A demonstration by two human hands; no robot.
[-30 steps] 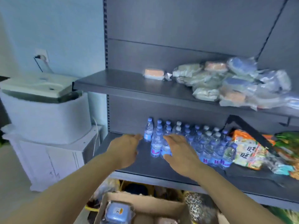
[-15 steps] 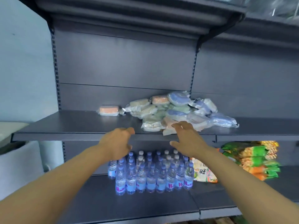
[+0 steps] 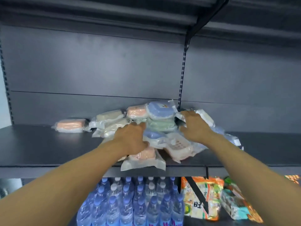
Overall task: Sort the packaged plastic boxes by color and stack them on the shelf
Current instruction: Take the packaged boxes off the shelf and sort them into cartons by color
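A heap of plastic boxes in clear wrappers lies on the grey shelf. On top sit a blue box, an orange box and, below them, a green box. Pale cream boxes spread to the left. One orange box lies alone at the far left. Another orange box and a pink box lie at the heap's front. My left hand reaches over the heap's left front with relaxed fingers. My right hand rests on the heap's right side, fingers spread.
The shelf below holds a block of several water bottles and colourful snack packets to their right. A dark bracket and slotted upright run down the back panel. Another shelf hangs overhead.
My view has lifted from the bottle shelf to the box shelf. Both hands have risen and reached forward onto the heap of wrapped boxes.
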